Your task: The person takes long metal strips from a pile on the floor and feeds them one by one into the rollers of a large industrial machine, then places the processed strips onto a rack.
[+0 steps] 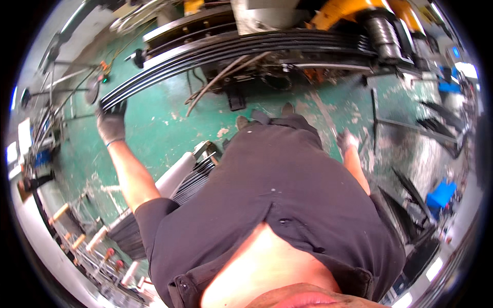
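Gripping slim, glossy black bars [221,51]: gloved left hand [111,123]; right hand [348,141], grip unclear.

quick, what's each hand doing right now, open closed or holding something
Left gloved hand: grip closed on the ends of long, glossy black bars.
Right gloved hand: open or closed cannot be told; nothing visibly held.

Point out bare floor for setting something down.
Green floor lies bare between the left hand and the shoes, below the black bars. A narrower gap separates the right hand from the metal post. Crowded: the machine up top, black strips lower left.
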